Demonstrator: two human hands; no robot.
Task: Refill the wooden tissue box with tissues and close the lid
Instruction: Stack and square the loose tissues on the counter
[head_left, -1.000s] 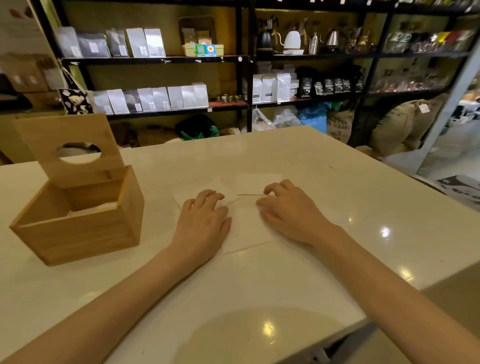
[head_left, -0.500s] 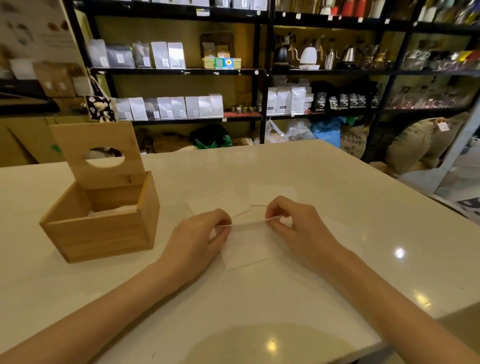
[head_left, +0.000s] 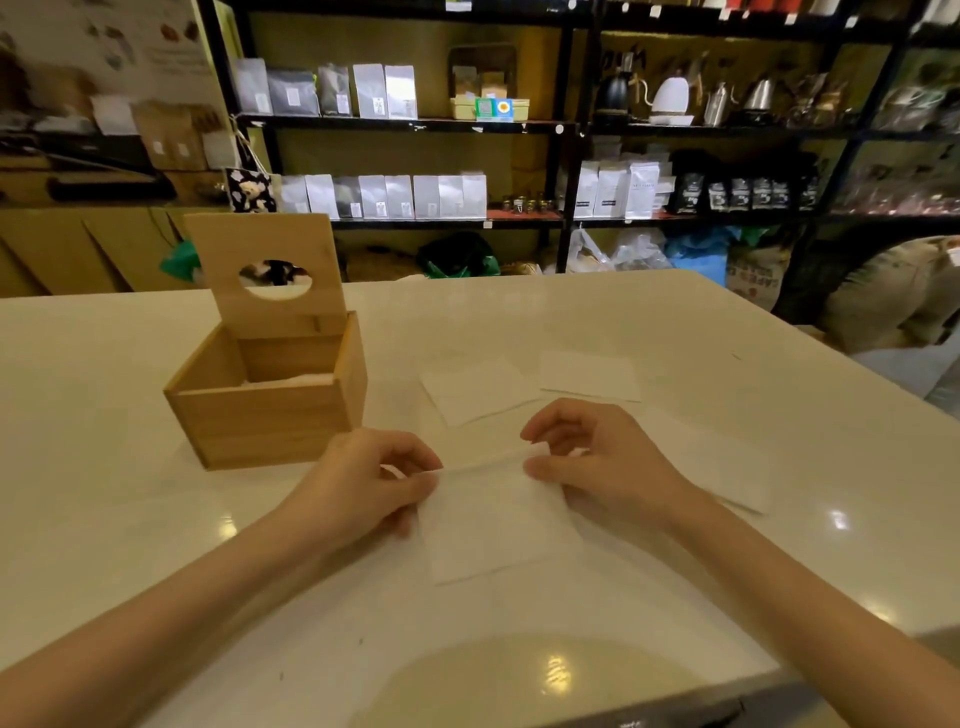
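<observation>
We pinch the top edge of a tissue (head_left: 498, 525) mid-worktop, left hand (head_left: 358, 488) and right hand (head_left: 597, 467) each gripping a corner. Next we carry it to the open wooden tissue box (head_left: 265, 405) toward the worktop's left edge.

No lettering is legible; the labels on the shelf bags (head_left: 642, 189) are too blurred.

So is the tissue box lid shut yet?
No, the lid stands upright and open behind the wooden tissue box, with tissues showing inside.
</observation>
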